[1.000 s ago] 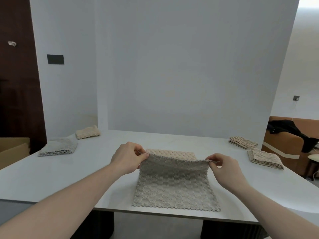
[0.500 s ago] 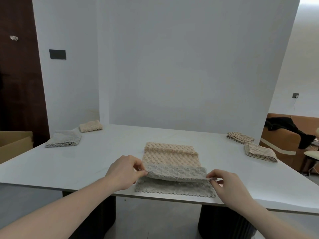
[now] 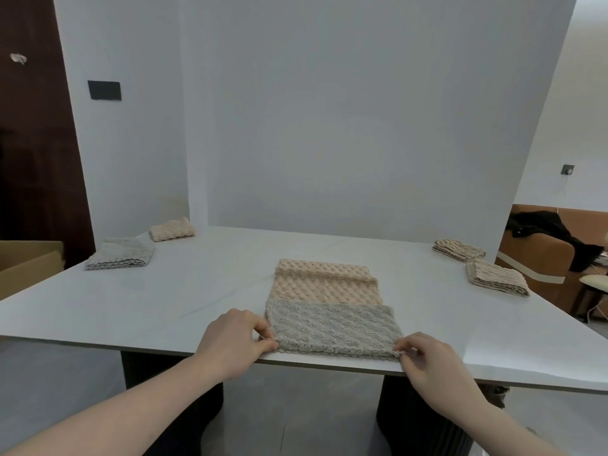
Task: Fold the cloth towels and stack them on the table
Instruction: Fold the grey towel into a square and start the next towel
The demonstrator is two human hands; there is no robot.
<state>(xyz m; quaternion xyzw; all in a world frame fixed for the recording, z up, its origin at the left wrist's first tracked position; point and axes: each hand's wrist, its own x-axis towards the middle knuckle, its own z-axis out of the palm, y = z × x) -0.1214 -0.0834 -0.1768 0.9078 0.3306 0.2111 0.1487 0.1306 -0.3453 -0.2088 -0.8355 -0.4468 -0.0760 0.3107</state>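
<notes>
Pinching grey towel [image 3: 332,327] corners, left hand [image 3: 235,340], right hand [image 3: 431,363], white table [image 3: 131,301]

Home interior, living or dining area. White table [image 3: 138,301] dead centre against plain white walls; dark wood door [image 3: 36,153] at 10 o'clock, cardboard box [image 3: 29,264] at 9. Brown leather sofa [image 3: 556,255] with black garment [image 3: 552,232] at 3 o'clock, wall socket [image 3: 568,169] above it.

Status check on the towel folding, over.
Left hand and right hand pinch grey towel near corners. Folded once, overlapping peach towel. Nothing obstructing.
</notes>
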